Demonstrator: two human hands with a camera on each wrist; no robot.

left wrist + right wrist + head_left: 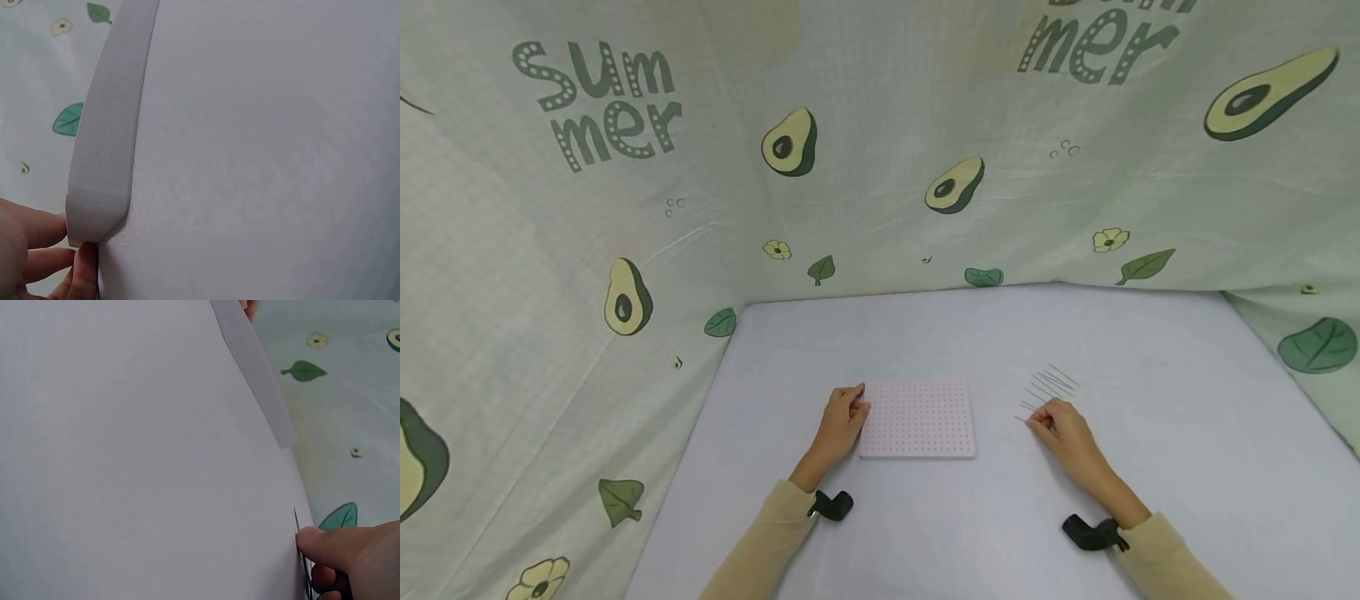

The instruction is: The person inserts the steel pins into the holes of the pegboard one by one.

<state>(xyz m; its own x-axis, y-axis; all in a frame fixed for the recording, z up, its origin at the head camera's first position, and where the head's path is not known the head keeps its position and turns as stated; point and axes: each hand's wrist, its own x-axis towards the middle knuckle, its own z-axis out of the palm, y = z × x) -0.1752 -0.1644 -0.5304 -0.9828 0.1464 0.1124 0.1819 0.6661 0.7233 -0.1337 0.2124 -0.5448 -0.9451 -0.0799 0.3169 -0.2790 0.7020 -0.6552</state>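
Observation:
A pale pink pegboard [917,419] with rows of small holes lies flat on the table. My left hand [841,425] holds its left edge, and in the left wrist view the fingers meet the end of the board [111,125]. To the right of the board several thin dark needles [1054,382] lie slanted, roughly side by side. Over the nearest ones is my right hand [1067,442], thumb and fingers together. The right wrist view has the thumb pinching a needle [296,519], its pointed end sticking out; the fingers behind are partly hidden.
A white cover lies over the table [917,533]. Behind and along the sides hangs a pale green curtain [865,217] printed with avocados, leaves and lettering. Each wrist carries a small black camera [833,505].

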